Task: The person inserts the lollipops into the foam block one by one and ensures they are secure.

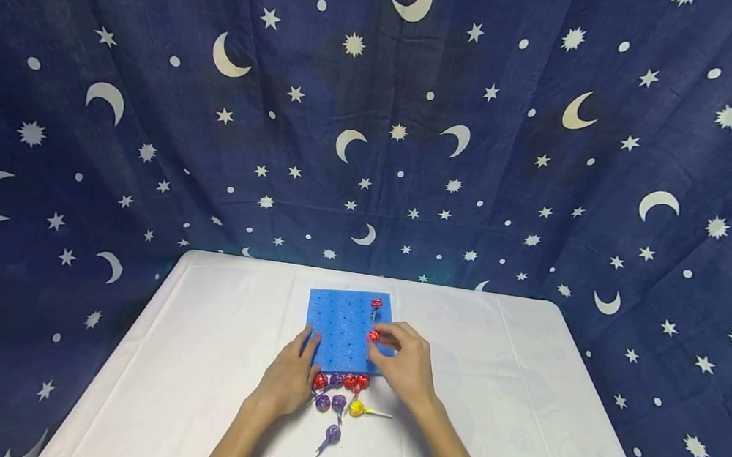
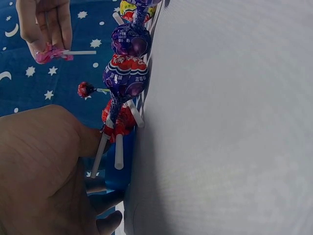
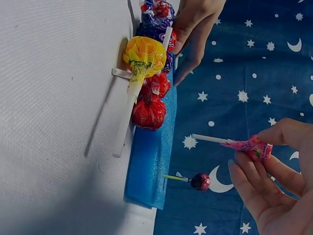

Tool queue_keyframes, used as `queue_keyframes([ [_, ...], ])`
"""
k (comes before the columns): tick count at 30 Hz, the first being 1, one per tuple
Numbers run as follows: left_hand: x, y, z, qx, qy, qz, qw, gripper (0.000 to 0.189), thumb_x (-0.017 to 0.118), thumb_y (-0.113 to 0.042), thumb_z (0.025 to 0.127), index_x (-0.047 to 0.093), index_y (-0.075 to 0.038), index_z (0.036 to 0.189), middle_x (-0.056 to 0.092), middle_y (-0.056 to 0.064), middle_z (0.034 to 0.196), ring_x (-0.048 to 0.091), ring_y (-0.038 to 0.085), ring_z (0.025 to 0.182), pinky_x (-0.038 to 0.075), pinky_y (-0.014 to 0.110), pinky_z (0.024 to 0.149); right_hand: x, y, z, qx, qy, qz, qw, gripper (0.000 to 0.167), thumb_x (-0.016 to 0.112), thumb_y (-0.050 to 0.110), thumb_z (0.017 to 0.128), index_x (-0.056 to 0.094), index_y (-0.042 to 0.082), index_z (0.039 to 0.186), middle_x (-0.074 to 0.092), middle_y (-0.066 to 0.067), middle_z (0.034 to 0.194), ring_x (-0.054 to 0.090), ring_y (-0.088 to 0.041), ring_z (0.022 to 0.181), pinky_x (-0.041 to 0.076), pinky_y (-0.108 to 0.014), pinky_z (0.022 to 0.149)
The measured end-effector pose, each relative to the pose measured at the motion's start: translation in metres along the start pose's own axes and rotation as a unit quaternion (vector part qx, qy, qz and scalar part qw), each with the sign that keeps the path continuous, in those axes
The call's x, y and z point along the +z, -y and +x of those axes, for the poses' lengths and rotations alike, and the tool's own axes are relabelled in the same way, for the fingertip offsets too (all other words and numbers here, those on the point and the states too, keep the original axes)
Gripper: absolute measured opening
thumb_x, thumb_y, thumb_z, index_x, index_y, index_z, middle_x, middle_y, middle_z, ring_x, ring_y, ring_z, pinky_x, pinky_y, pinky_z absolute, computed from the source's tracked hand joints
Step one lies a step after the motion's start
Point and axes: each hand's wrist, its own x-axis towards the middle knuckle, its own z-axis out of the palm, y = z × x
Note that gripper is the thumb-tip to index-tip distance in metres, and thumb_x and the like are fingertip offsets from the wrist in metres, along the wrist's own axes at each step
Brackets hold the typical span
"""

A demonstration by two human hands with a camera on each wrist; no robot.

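Note:
A blue foam board with rows of small holes lies on the table. My left hand rests on its left edge, fingers extended. Above the board's right side, my right hand pinches a pink-red lollipop by its wrapped head between thumb and fingers. In the right wrist view its white stick points toward the foam, apart from it. Another red lollipop stands stick-down in the board's far right corner. Along the near edge lie red lollipops and purple lollipops, several by my left thumb.
A yellow lollipop lies on the white-covered table in front of the board. Nearer to me is one more purple lollipop. A dark blue curtain with moons and stars hangs behind the table.

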Motion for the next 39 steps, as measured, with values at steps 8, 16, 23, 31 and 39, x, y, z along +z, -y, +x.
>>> queue_keyframes([
  [8,0.002,0.001,0.000,0.003,-0.004,0.005,1.0000,0.060,0.059,-0.022,0.105,0.040,0.003,0.157,0.031,0.027,0.164,0.042,0.047,0.145,0.035,0.054,0.122,0.003,-0.001,0.004,-0.003,-0.004,0.003,1.0000,0.027,0.087,0.005,0.083,0.078,0.008,0.109,0.071,0.003,0.102,0.074,-0.012,0.091,0.062,-0.024,0.085],
  [16,0.000,0.000,0.000,0.003,0.000,0.006,1.0000,0.060,0.058,-0.023,0.106,0.040,0.004,0.157,0.031,0.028,0.164,0.041,0.047,0.145,0.035,0.054,0.122,0.008,-0.003,0.008,-0.015,-0.022,-0.006,0.9996,0.027,0.088,0.006,0.081,0.078,0.011,0.105,0.072,0.003,0.100,0.074,-0.011,0.089,0.063,-0.028,0.083],
  [23,-0.001,0.000,-0.001,0.001,0.004,0.002,1.0000,0.061,0.059,-0.024,0.105,0.040,0.003,0.157,0.030,0.028,0.165,0.041,0.048,0.144,0.034,0.055,0.122,0.011,-0.007,0.016,-0.017,-0.036,-0.004,0.9992,0.027,0.088,0.006,0.081,0.078,0.013,0.105,0.072,0.005,0.095,0.072,-0.012,0.084,0.064,-0.029,0.079],
  [31,0.000,0.001,0.001,0.001,0.004,0.005,1.0000,0.061,0.059,-0.024,0.106,0.040,0.003,0.157,0.030,0.028,0.165,0.041,0.047,0.145,0.034,0.054,0.123,0.014,-0.008,0.022,-0.019,-0.048,0.007,0.9986,0.027,0.087,0.005,0.081,0.078,0.010,0.106,0.072,-0.001,0.092,0.071,-0.019,0.080,0.065,-0.031,0.076],
  [39,0.000,0.002,0.000,0.001,0.002,0.000,1.0000,0.060,0.059,-0.023,0.105,0.040,0.003,0.156,0.031,0.028,0.164,0.041,0.047,0.145,0.034,0.054,0.123,0.018,-0.014,0.025,-0.012,-0.054,0.006,0.9985,0.027,0.088,0.005,0.080,0.078,0.009,0.105,0.071,0.000,0.093,0.071,-0.016,0.080,0.064,-0.031,0.076],
])
